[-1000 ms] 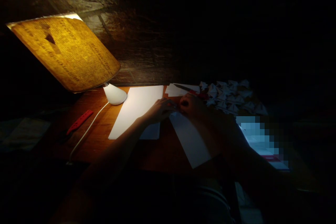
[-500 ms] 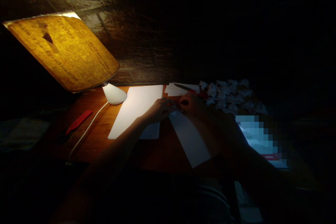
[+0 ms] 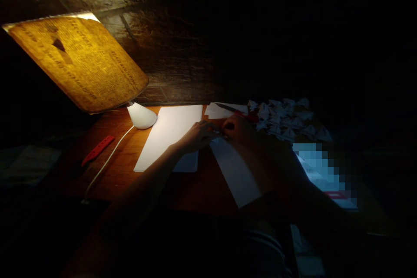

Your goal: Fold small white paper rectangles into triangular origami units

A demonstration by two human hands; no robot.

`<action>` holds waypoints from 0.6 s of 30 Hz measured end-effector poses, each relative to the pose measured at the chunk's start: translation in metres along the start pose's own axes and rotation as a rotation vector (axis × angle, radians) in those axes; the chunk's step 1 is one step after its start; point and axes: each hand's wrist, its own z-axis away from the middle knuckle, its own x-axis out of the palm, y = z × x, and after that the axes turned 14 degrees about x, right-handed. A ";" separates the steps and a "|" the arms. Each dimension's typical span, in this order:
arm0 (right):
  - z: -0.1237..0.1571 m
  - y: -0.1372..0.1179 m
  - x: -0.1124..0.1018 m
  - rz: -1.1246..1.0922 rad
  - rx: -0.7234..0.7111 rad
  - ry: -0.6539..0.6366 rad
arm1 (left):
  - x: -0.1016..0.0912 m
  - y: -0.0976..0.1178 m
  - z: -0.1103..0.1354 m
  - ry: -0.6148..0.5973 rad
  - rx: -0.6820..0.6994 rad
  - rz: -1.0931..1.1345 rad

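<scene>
Both my hands meet at the far end of a long white paper strip lying on the wooden table. My left hand has its fingers curled and pinched on the strip's end. My right hand is closed on the same end from the right. The scene is dark and the fingertips are hard to make out. A larger white sheet lies just left of my left hand.
A small white lamp with a yellow printed-paper shade stands at the left. A red strip-shaped object and the lamp cord lie nearby. A heap of folded white paper pieces lies behind my right hand. A dark wall rises behind.
Both hands stay at the end of the strip with only slight finger movement. The view has shifted a little.
</scene>
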 end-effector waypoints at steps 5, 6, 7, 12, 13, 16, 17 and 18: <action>0.001 -0.005 -0.001 -0.011 0.055 -0.019 | -0.001 0.001 0.000 -0.006 0.000 0.006; 0.001 -0.006 -0.002 -0.010 0.072 -0.022 | -0.001 0.001 0.000 -0.005 0.000 0.010; 0.001 -0.008 -0.002 -0.008 0.089 -0.025 | -0.001 0.002 0.000 -0.004 -0.001 0.012; 0.001 -0.011 -0.002 0.015 0.119 -0.028 | -0.002 0.002 -0.001 -0.009 -0.006 0.001; 0.001 -0.011 -0.002 0.021 0.112 -0.025 | -0.001 0.002 -0.001 -0.008 -0.005 0.001; 0.002 -0.009 -0.001 0.038 0.077 -0.006 | 0.000 0.001 -0.001 -0.001 0.003 0.004; 0.003 -0.008 -0.001 0.044 0.062 0.001 | 0.000 0.001 -0.001 0.001 0.003 0.004; 0.003 -0.008 -0.001 0.049 0.049 0.008 | 0.000 0.001 -0.001 0.001 0.002 0.005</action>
